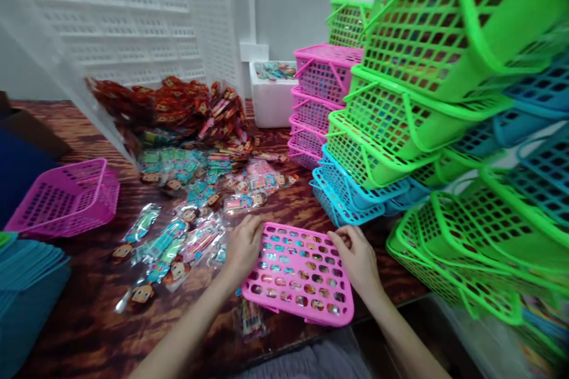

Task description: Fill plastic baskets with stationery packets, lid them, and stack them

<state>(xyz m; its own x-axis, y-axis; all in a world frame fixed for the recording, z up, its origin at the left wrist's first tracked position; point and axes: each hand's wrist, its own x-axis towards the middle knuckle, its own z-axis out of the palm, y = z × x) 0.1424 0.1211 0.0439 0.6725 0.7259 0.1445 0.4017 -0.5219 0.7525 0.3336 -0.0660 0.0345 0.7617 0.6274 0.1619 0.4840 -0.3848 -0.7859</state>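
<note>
A pink perforated plastic lid [302, 269] (rounded corners, oval holes) sits between the hands, left [244, 244] and right [357, 251], fingers curled onto its opposite edges above the wood-grained counter [178, 337].

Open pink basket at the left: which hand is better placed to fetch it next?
Probably the left hand. It holds the pink lid at its left edge, nearer the open pink basket; bagged figures lie between. The right hand, at the lid's far right corner, would likely have to reach across the lid.
</note>
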